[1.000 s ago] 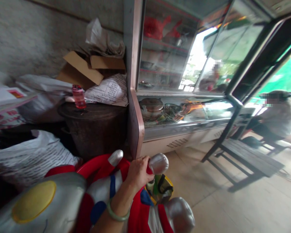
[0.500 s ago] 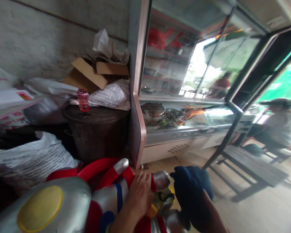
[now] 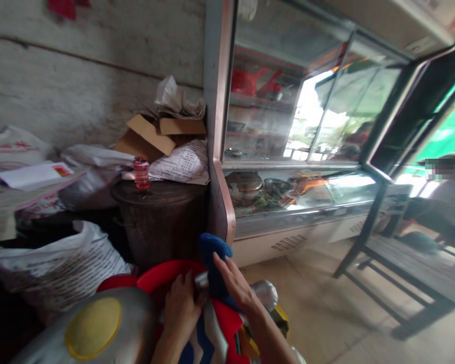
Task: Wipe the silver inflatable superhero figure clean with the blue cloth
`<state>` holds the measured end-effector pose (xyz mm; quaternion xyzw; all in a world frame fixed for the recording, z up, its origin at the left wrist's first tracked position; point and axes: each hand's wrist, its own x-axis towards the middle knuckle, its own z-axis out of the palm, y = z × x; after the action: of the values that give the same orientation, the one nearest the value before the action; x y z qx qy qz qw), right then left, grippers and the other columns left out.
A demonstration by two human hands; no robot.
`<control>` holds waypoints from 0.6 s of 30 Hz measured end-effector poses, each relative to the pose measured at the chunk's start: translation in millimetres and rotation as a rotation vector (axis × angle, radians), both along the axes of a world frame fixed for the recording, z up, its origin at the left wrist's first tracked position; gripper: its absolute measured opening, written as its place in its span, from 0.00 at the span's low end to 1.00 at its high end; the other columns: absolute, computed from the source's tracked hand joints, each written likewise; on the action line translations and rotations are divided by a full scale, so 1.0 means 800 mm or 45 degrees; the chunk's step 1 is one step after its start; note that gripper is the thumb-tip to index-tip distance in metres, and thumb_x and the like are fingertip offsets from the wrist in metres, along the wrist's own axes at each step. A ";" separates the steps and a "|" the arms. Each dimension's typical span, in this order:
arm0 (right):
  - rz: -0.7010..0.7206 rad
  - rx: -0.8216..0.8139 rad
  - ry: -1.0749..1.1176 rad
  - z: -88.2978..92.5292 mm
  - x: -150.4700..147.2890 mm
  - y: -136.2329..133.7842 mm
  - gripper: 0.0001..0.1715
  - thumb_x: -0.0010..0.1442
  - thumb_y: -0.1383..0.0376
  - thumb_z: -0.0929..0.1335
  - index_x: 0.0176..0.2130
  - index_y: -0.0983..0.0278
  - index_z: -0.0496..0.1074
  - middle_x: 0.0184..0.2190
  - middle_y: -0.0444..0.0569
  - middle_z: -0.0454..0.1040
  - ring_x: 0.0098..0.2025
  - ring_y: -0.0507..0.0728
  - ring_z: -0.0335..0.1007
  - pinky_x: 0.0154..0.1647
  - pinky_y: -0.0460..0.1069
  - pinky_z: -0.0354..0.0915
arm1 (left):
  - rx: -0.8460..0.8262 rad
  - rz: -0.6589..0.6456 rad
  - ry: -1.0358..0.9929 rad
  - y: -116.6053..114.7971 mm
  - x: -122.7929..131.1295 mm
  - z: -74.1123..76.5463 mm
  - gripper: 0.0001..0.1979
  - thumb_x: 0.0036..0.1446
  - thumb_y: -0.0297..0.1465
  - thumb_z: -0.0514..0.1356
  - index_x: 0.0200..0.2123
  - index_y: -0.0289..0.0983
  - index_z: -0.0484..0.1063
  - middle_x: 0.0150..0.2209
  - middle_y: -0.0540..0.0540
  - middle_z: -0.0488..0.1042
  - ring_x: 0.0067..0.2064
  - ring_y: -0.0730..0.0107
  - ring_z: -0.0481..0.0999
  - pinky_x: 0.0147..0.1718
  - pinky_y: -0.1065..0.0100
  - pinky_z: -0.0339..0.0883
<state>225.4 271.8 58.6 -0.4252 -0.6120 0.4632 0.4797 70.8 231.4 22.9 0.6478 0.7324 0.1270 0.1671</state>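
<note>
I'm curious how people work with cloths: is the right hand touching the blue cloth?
Touching: the head view shows the right hand lying over the blue cloth, partly covering it.

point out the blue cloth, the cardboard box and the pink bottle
Blue cloth (image 3: pixel 214 273): head view, its middle
Cardboard box (image 3: pixel 151 135): head view, a raised flap
Pink bottle (image 3: pixel 141 177): head view, its body

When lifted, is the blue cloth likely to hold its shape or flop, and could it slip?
The blue cloth would probably flop, since it bunches softly by the right hand. Slipping seems unlikely, as its surface looks matte. It should also tolerate squeezing, given that no hard parts show.
</note>
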 end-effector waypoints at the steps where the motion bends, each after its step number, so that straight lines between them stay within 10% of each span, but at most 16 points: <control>1: 0.062 0.019 -0.128 -0.003 -0.008 0.002 0.28 0.65 0.42 0.66 0.43 0.61 0.82 0.43 0.48 0.80 0.52 0.63 0.74 0.58 0.54 0.66 | 0.002 0.022 -0.001 -0.003 0.002 0.005 0.27 0.71 0.34 0.54 0.68 0.25 0.62 0.65 0.26 0.66 0.66 0.42 0.66 0.61 0.50 0.63; 7: 0.257 0.159 -0.680 -0.013 -0.016 0.019 0.25 0.65 0.46 0.70 0.28 0.63 0.71 0.35 0.45 0.71 0.41 0.57 0.67 0.49 0.52 0.64 | 0.036 0.039 -0.130 -0.011 -0.007 0.006 0.23 0.71 0.35 0.54 0.62 0.25 0.67 0.58 0.32 0.73 0.61 0.47 0.71 0.59 0.53 0.65; 18: 0.111 0.312 -1.104 -0.038 -0.054 0.009 0.14 0.71 0.58 0.66 0.45 0.66 0.74 0.46 0.61 0.76 0.50 0.68 0.75 0.54 0.59 0.67 | -0.022 0.164 -0.323 0.002 -0.009 0.006 0.19 0.69 0.23 0.53 0.60 0.21 0.66 0.56 0.28 0.76 0.60 0.41 0.74 0.57 0.53 0.64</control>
<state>182.2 278.7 28.1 -0.4939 -0.8241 0.1861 0.2057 63.2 232.8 27.4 0.5766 0.7465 0.2120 0.2555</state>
